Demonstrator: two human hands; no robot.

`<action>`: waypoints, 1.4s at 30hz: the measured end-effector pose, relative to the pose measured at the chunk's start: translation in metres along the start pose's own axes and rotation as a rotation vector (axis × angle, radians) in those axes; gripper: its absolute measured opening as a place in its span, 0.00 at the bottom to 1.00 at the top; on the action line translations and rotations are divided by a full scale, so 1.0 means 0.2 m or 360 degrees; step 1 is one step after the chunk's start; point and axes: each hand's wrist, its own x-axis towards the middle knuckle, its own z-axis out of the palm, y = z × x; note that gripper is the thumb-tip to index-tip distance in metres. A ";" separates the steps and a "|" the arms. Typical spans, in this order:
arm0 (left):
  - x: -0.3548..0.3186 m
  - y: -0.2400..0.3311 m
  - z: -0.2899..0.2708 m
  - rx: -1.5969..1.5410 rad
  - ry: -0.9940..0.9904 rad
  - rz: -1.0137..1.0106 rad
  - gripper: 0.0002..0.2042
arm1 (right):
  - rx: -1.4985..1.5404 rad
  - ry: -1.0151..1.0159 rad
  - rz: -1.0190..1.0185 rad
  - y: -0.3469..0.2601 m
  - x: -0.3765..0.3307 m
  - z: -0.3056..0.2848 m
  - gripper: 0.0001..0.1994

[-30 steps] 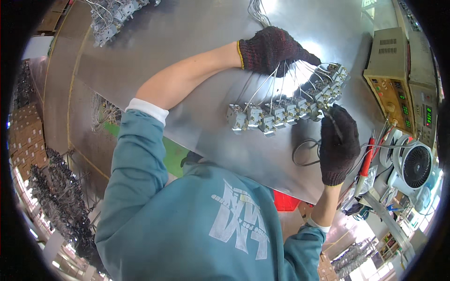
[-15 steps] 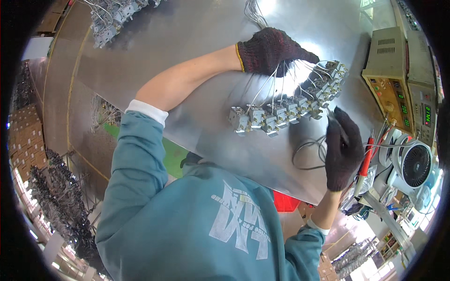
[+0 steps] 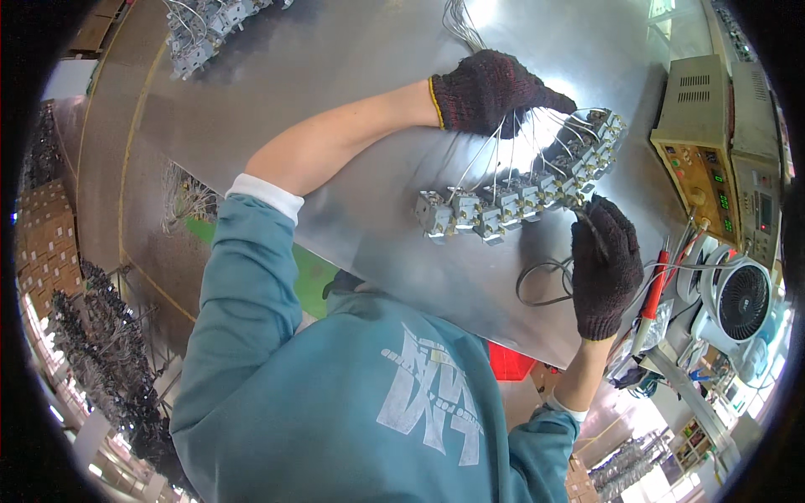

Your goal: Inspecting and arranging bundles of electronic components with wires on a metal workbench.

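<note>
A curved row of small grey metal switch-like units (image 3: 520, 197) with brass-coloured terminals lies on the metal tabletop (image 3: 377, 226). Thin white wires (image 3: 478, 159) rise from the units into my left hand (image 3: 495, 92), which wears a dark knitted glove and is closed around the bundle. The wires' far ends (image 3: 461, 25) trail out beyond that hand. My right hand (image 3: 608, 268), gloved alike, is closed at the right part of the row, fingertips against the near-side terminals. A grey test lead (image 3: 537, 298) loops over the table into it; its tip is hidden by the fingers.
Two bench instruments (image 3: 692, 126) with displays stand at the right. Near them are a red-handled tool (image 3: 652, 289), probably a soldering iron, and a small white fan (image 3: 742, 302). More wired units (image 3: 210, 38) lie at the far left. A red bin (image 3: 510, 362) sits below the table edge.
My right hand has moved up and slightly left, bringing its fingertips to the units. The green digits on the right-hand instrument have gone out. My left hand keeps its hold, barely shifted.
</note>
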 end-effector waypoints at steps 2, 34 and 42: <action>0.00 0.01 0.00 0.0056 0.0008 -0.0076 0.40 | -0.0013 -0.0003 -0.0010 0.01 0.03 -0.01 0.17; 0.00 0.04 0.00 0.0332 0.0186 -0.0172 0.40 | 0.0346 0.0046 0.0213 -0.13 0.03 0.08 0.13; -0.01 0.03 0.01 0.0356 0.0071 -0.0246 0.37 | 0.0055 -0.0062 -0.0134 -0.08 0.07 0.05 0.16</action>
